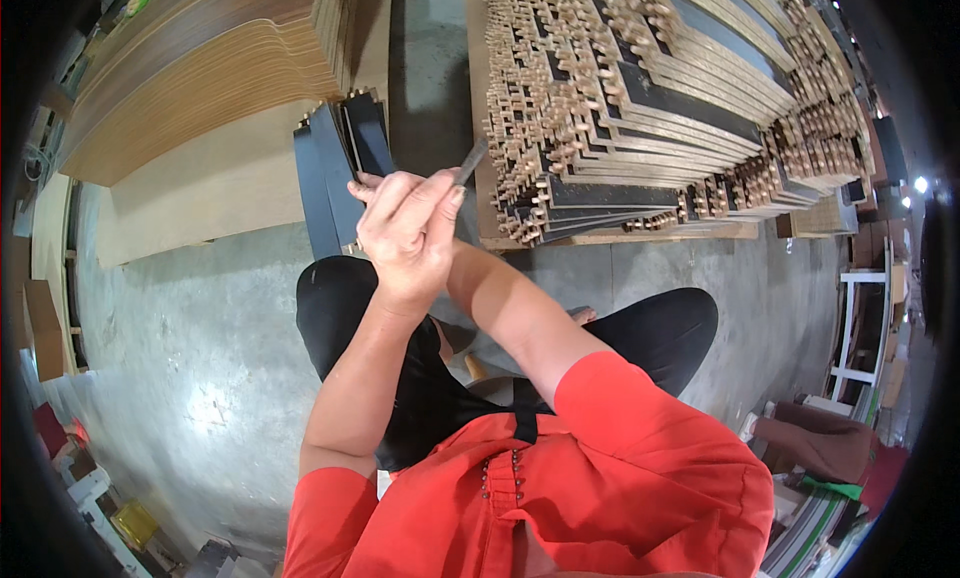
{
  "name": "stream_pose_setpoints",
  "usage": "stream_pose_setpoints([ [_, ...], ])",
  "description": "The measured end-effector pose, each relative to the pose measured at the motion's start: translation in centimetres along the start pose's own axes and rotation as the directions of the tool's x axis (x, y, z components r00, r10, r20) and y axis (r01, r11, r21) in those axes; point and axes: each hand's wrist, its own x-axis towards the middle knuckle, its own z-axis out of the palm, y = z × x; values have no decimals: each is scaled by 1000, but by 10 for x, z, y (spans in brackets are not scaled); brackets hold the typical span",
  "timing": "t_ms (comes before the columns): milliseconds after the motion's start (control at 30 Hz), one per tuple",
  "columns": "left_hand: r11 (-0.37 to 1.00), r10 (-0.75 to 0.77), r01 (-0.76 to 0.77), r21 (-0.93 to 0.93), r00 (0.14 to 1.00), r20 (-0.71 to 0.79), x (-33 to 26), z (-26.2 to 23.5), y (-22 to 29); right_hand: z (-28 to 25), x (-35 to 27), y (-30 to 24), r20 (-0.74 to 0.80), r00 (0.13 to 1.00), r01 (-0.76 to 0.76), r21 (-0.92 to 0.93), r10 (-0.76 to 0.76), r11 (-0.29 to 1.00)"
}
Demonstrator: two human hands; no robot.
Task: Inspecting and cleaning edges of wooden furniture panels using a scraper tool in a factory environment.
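Ahead, one large stack of dark slats with tan notched edges (650, 108) on a board on the concrete floor (200, 328); slats too many to count. Left of it, one small leaning bundle of dark panels (335, 163). Left hand (405, 233) closed, fingers pinching one thin dark strip (470, 163). Right hand hidden behind the left; grip cannot be told.

Even daylight — sharp, fisheye-bent edges

Single head-mounted fisheye view looks steeply down, close over the raised hands (405, 228). Stacked pale-and-black notched wooden strips (650, 108) lie at 1 o'clock, grey concrete floor (190, 348) at 8 o'clock.
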Motion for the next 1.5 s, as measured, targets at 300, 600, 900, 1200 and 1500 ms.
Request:
stream_pose_setpoints([
  [300,983,-119,129,-130,990,82,5,11,5,-58,-92,-40,-236,962,61,-292,-134,954],
  [600,979,-153,176,-106,969,194,-2,11,24,-145,-149,-220,-791,599,235,31,-120,971],
  [900,993,-41,74,-89,945,325,-26,52,26,-161,-123,-252,-873,483,328,109,-68,938],
  [1200,998,-51,56,-1,923,383,-33,62,23,-185,-146,-250,-655,751,442,398,-89,804],
  [1500,999,-40,43,3,924,381,-33,66,19,-180,-142,-254,-735,676,313,215,-58,925],
])
